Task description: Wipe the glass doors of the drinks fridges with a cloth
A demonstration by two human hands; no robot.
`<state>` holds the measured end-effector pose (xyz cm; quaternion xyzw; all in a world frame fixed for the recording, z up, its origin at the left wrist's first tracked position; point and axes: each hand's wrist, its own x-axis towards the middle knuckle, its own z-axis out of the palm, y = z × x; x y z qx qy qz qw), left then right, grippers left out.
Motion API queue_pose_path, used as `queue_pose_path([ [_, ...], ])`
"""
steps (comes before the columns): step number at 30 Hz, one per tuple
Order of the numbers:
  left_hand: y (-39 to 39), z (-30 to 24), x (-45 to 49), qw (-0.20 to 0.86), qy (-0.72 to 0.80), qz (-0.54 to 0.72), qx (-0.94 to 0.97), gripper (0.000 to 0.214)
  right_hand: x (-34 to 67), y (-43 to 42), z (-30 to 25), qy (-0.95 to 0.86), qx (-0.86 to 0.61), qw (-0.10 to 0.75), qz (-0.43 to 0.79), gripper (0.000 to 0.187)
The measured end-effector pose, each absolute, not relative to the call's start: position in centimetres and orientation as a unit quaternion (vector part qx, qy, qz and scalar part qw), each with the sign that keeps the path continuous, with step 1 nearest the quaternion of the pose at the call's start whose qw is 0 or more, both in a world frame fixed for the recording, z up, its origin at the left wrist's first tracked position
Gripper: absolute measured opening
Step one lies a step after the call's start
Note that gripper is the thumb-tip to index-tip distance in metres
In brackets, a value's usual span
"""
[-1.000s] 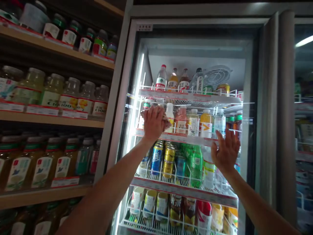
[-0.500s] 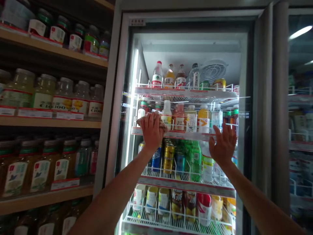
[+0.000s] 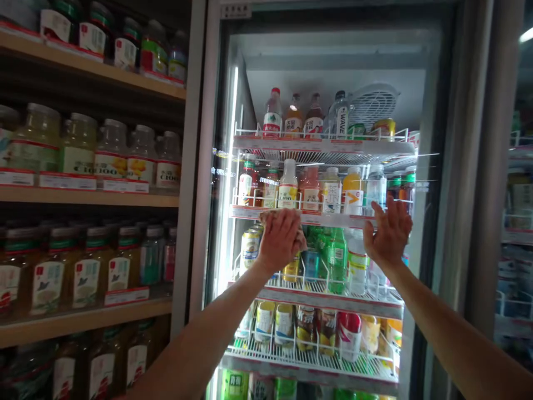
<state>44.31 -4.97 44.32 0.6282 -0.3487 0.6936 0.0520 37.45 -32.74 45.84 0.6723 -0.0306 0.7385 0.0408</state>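
Note:
My left hand (image 3: 278,243) is spread over a crumpled, light brownish cloth (image 3: 301,239) and holds it up against the glass door (image 3: 333,47) of a drinks fridge. Edges of the cloth show above the fingertips and to the right of them. My right hand (image 3: 388,232) is raised at the right side of the same door, fingers apart and holding nothing. Its palm faces the glass; whether it touches cannot be told. Behind the glass, bottles and cans stand on wire shelves, among them a white-capped bottle (image 3: 288,183) and a green bottle (image 3: 336,258).
Wooden shelves (image 3: 91,194) with rows of bottles stand to the left. A metal door frame (image 3: 195,166) runs between them and the glass. On the right is a thick vertical frame (image 3: 474,183), with another glass-fronted fridge (image 3: 518,266) beyond it.
My left hand has moved right and a little down across the glass with the cloth. The right hand stays at nearly the same spot on the door. The view has shifted slightly.

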Motion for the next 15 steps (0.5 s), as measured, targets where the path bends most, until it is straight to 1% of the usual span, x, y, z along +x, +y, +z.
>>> queue_pose_path([
  [2,-5.1,43.8,44.3,0.016,-0.394,0.681,0.617,0.048,37.4,-32.8,45.9,-0.034,0.675,0.040,0.736,0.050],
  [3,-4.5,44.0,44.5,0.022,-0.388,0.683,0.619,0.047,37.4,-32.8,45.9,-0.035,0.676,0.039,0.735,0.050],
  [5,-2.5,45.0,45.2,0.073,-0.324,0.698,0.634,0.047,37.4,-32.7,45.9,-0.035,0.678,0.035,0.734,0.050],
  [7,-0.8,45.8,45.7,0.142,-0.228,0.716,0.644,0.049,37.4,-32.6,45.9,-0.036,0.676,0.031,0.735,0.050],
  [9,-0.8,45.5,45.6,0.161,-0.199,0.718,0.647,0.052,37.4,-32.5,45.9,-0.040,0.675,0.028,0.736,0.050],
  [10,-1.4,45.0,45.4,0.144,-0.224,0.713,0.649,0.052,37.4,-32.5,45.9,-0.040,0.674,0.029,0.737,0.050],
  [13,-3.4,42.8,44.6,0.033,-0.372,0.677,0.634,0.050,37.3,-32.6,45.9,-0.032,0.673,0.036,0.738,0.050],
  [15,-2.9,42.4,44.8,0.004,-0.406,0.670,0.622,0.049,37.3,-32.7,45.9,-0.030,0.673,0.040,0.738,0.050],
])
